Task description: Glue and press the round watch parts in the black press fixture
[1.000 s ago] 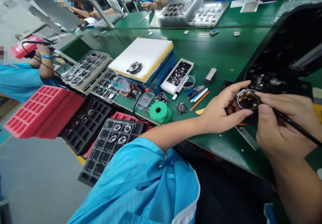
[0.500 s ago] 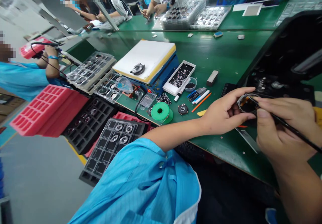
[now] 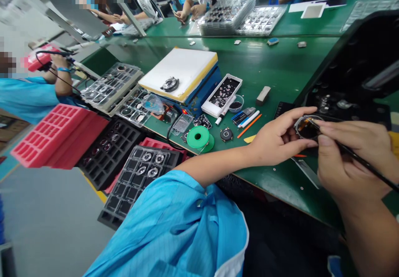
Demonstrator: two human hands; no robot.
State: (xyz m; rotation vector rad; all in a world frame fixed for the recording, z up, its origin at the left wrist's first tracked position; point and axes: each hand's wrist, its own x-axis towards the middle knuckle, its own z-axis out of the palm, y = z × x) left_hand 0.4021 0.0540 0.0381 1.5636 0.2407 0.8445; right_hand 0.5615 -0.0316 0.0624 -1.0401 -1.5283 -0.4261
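At the right of the bench, my left hand (image 3: 274, 138) is closed around the rim of a round watch case (image 3: 307, 127). The case is tilted, with its dark inside and a small orange-brown piece in it showing. My right hand (image 3: 358, 156) pinches a slim black tool (image 3: 364, 160) whose front end meets the case. The fingers hide its tip, so its exact kind is unclear. Near my left forearm lie a green spool (image 3: 198, 137), a round black watch part (image 3: 226, 134) and an orange stick (image 3: 249, 126).
A black open-lidded case (image 3: 346, 69) stands behind my hands. A white-topped blue box (image 3: 183, 67) bears another watch case (image 3: 170, 84). A white tray (image 3: 215, 110) holds small parts. Foam trays (image 3: 124, 194) are stacked at left. Co-workers sit across and to the left.
Both hands stay almost in place, with the watch case turned very slightly. A co-worker's hands at the top right have moved up, partly out of view.
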